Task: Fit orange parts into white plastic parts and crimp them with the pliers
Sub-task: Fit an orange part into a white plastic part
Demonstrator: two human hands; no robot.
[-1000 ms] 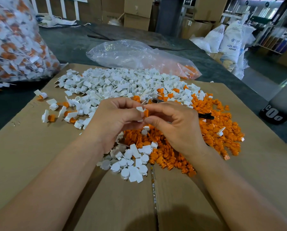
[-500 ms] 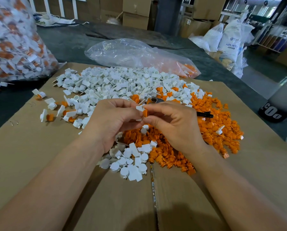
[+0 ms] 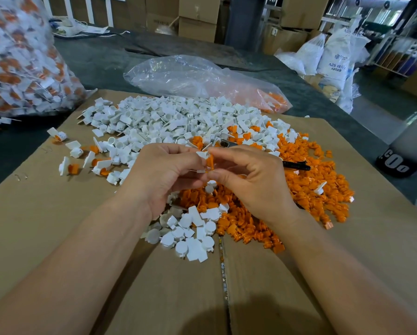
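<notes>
While raised over the heaps, touching at the fingertips: left hand (image 3: 163, 172) and right hand (image 3: 253, 182). Left, fingers curled, pinching a white part (image 3: 202, 154) between thumb and forefinger. Right, fingers likewise curled, pinching an orange part (image 3: 210, 162), pressed against the white one; how far seated, impossible to tell. Below, spread on cardboard (image 3: 57, 226): a white heap (image 3: 178, 124) on the far side, an orange heap (image 3: 311, 189) to the right, touching and mixing along the border. Nearer, a smaller white cluster (image 3: 190, 238) just beside the orange. Lying on the orange heap, behind the right hand: pliers (image 3: 297, 166), black handle showing, the rest mostly hidden. Scattered apart on the left of the cardboard, several joined pieces (image 3: 69, 165), white with orange. Beyond the cardboard, on the dark surface (image 3: 101, 59): a clear bag (image 3: 197, 78) with a little orange in its right end, and at far left a full bag (image 3: 16, 64) of white-and-orange pieces.
</notes>
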